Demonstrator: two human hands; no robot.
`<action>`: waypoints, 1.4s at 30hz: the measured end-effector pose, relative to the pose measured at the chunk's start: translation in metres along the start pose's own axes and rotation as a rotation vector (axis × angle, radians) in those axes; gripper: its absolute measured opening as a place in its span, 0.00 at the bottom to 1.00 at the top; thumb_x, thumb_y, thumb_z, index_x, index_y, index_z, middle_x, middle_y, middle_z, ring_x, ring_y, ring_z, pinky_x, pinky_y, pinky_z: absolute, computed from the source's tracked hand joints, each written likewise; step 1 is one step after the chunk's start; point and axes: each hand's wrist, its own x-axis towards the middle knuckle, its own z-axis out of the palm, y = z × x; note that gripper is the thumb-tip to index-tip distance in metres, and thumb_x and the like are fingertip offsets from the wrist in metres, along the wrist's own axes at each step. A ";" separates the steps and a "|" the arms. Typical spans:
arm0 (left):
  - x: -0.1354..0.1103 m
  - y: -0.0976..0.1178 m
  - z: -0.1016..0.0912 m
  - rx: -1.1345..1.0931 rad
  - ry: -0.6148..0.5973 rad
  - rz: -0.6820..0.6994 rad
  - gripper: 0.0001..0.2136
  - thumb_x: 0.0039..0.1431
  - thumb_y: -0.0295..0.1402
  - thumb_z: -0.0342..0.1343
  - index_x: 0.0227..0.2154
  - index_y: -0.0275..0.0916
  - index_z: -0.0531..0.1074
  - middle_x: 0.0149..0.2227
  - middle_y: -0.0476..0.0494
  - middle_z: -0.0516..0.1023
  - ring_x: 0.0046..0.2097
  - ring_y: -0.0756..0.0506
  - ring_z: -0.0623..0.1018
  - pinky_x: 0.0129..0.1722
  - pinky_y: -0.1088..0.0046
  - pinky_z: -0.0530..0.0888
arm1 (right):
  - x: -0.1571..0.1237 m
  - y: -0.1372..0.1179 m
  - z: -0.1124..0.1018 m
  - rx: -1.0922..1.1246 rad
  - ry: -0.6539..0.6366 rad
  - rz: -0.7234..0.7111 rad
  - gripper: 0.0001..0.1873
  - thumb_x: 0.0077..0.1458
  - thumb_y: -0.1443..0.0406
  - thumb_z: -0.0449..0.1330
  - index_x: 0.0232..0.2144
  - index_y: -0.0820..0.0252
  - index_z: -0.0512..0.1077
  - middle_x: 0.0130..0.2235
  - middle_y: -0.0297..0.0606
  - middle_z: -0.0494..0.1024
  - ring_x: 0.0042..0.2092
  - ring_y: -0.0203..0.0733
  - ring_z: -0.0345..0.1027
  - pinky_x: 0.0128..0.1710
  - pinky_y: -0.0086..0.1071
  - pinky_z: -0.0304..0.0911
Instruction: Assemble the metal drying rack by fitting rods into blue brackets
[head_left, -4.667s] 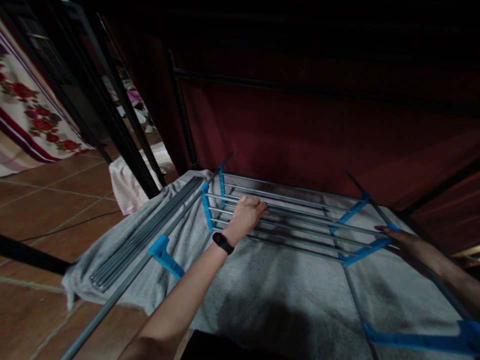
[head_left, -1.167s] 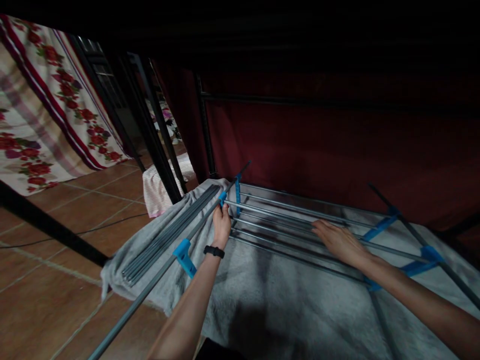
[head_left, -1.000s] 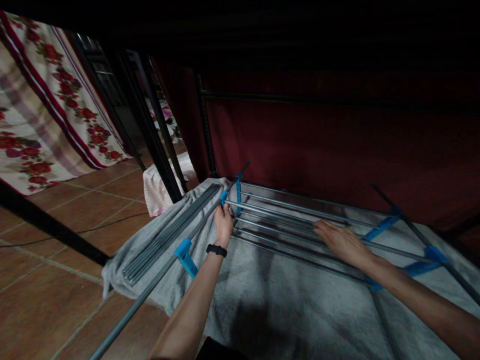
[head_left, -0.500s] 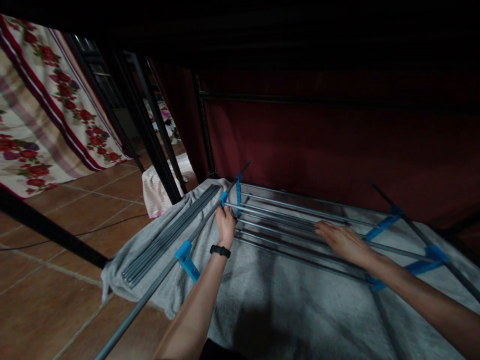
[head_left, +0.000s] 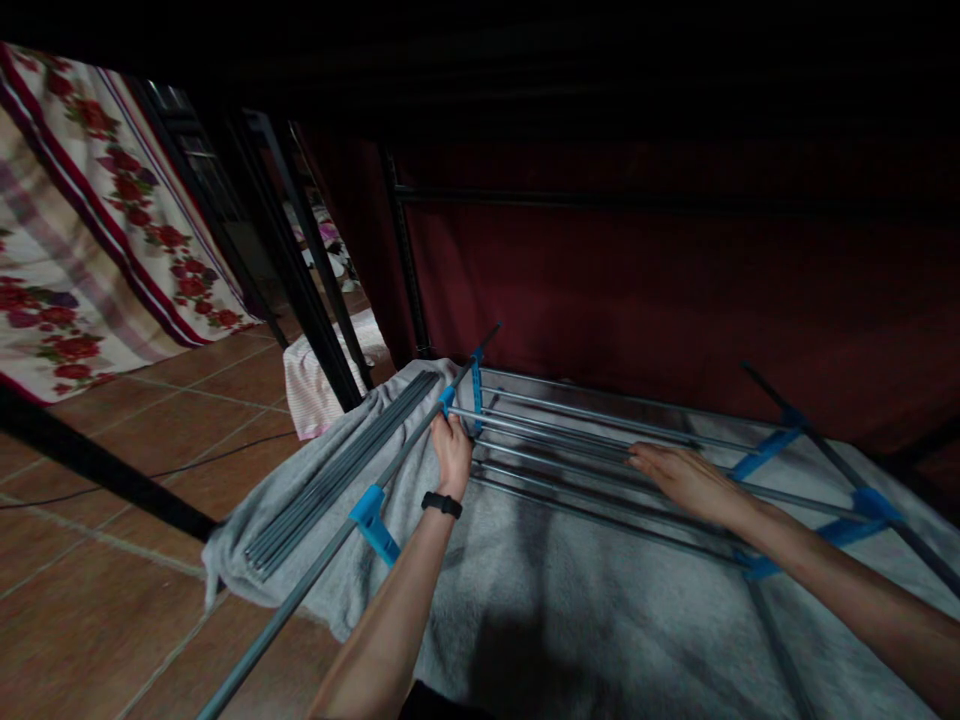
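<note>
A partly built rack of grey metal tubes and blue plastic connectors lies on a grey blanket (head_left: 555, 620). My left hand (head_left: 452, 455), with a black band at the wrist, closes round the left end of a metal tube (head_left: 540, 430), right beside a blue connector (head_left: 447, 399) on a long side pole (head_left: 405, 450). Farther along the same tube is my right hand (head_left: 686, 482), palm down with its fingers bent over it; the fingertips are partly hidden. Several parallel tubes run below and behind, joined to blue brackets at the right (head_left: 874, 508).
Several loose tubes (head_left: 337, 475) lie bundled on the blanket's left side. Black metal posts (head_left: 300, 270) rise at the left, and a dark red curtain (head_left: 637, 290) hangs behind. Brown floor tiles (head_left: 97, 600), a cable and a floral cloth (head_left: 127, 220) are at the left.
Almost nothing differs. Both hands keep their places on the tube, and the view has shifted very slightly.
</note>
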 end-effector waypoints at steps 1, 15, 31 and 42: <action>0.000 0.000 0.000 0.002 -0.001 0.001 0.09 0.65 0.35 0.44 0.39 0.38 0.68 0.41 0.33 0.77 0.55 0.35 0.74 0.61 0.52 0.66 | 0.001 0.001 -0.001 0.022 -0.008 0.003 0.24 0.70 0.52 0.41 0.40 0.54 0.73 0.41 0.43 0.80 0.43 0.51 0.75 0.44 0.41 0.67; -0.004 -0.002 -0.005 -0.032 -0.038 0.012 0.14 0.68 0.41 0.44 0.43 0.38 0.69 0.45 0.35 0.77 0.55 0.38 0.74 0.62 0.55 0.65 | 0.006 0.003 -0.012 0.239 -0.096 -0.030 0.27 0.68 0.45 0.43 0.40 0.54 0.75 0.43 0.42 0.80 0.45 0.51 0.74 0.46 0.40 0.67; -0.010 -0.007 -0.003 -0.016 -0.039 0.042 0.22 0.70 0.47 0.38 0.46 0.35 0.68 0.44 0.33 0.75 0.49 0.38 0.76 0.56 0.54 0.70 | -0.001 0.000 -0.004 0.002 0.021 -0.025 0.22 0.70 0.51 0.43 0.51 0.53 0.70 0.47 0.41 0.80 0.48 0.51 0.76 0.47 0.41 0.69; -0.008 -0.009 -0.001 -0.013 -0.032 0.038 0.17 0.70 0.44 0.40 0.44 0.38 0.67 0.41 0.36 0.74 0.44 0.39 0.76 0.51 0.57 0.72 | -0.002 -0.001 -0.004 -0.009 0.044 -0.031 0.21 0.70 0.54 0.45 0.51 0.53 0.73 0.48 0.42 0.80 0.48 0.51 0.76 0.47 0.41 0.70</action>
